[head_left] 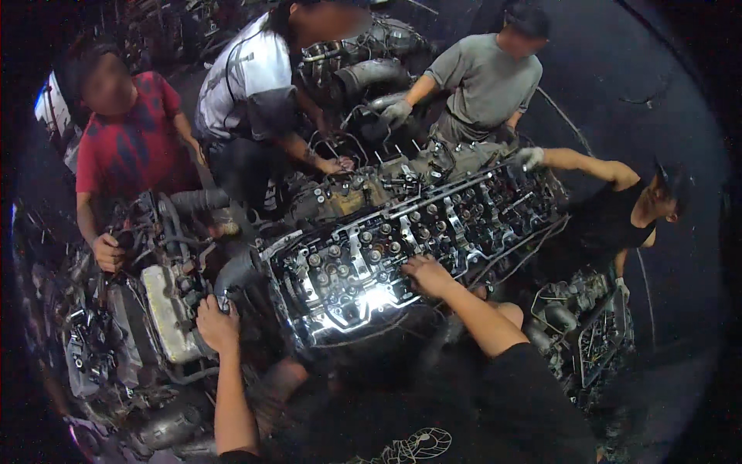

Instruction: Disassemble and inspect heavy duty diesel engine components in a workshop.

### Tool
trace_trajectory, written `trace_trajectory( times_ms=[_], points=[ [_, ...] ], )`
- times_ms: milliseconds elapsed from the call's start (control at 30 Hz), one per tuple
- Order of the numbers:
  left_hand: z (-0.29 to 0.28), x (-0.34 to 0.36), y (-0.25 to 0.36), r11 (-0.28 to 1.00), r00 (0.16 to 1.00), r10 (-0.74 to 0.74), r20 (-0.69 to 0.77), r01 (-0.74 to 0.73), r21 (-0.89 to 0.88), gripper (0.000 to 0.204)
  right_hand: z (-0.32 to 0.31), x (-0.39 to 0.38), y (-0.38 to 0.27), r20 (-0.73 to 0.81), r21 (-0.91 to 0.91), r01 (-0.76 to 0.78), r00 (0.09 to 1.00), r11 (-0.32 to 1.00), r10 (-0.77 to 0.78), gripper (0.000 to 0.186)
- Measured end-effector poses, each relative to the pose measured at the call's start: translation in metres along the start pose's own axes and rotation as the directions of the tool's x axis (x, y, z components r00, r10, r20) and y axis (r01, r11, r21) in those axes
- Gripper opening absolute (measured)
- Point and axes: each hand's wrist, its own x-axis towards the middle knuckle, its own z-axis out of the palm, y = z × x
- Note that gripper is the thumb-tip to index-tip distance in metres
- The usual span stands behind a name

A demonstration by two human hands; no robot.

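the person's two hands are well apart. the right hand [427, 276] rests on the near edge of the long engine [421, 228], fingers bent over the metal; whether they grip anything there cannot be told. the engine lies across the middle of the view, its top uncovered, with rows of valve springs and silvery rocker parts showing, and a bright patch of light falls on its lower left part. the left hand [218, 321] is at a second engine [168, 309] on the left, beside a wide dark hose [236, 271]. its fingers are curled near a small metal part, but it is unclear whether they close on it.

around the far side, one co-worker wears a red shirt [131, 143], another a grey t-shirt [491, 85]. at the right, a co-worker's gloved hand [530, 158] is at the end of a long metal rod [456, 188] lying along the long engine.
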Motion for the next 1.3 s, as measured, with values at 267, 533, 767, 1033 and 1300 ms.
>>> trace_trajectory(
  times_ms=[267,533,767,1033,1300],
  points=[
    [-0.008,0.009,0.002,1.000,1.000,-0.013,-0.018,0.013,-0.026,0.039,-0.048,-0.069,-0.070,0.014,0.031,-0.222,0.975,0.975,0.222,0.038],
    [-0.011,0.013,0.008,0.996,0.997,-0.042,0.062,0.047,-0.074,0.036,0.013,0.038,-0.126,-0.038,-0.032,0.019,0.999,0.999,-0.020,0.033],
    [0.000,0.003,-0.001,0.998,0.995,-0.059,0.086,0.062,-0.024,0.045,0.054,0.067,-0.121,-0.084,-0.096,0.132,0.986,0.987,-0.141,0.014],
    [0.006,0.002,-0.005,0.999,0.996,-0.035,0.084,0.036,-0.008,0.045,0.052,0.073,-0.123,0.122,-0.124,0.048,0.992,0.991,-0.032,0.019],
    [0.002,0.005,-0.002,0.998,0.996,-0.052,0.072,0.053,-0.016,0.045,0.046,0.069,-0.123,0.125,-0.021,-0.015,0.992,1.000,0.018,0.021]
  ],
)
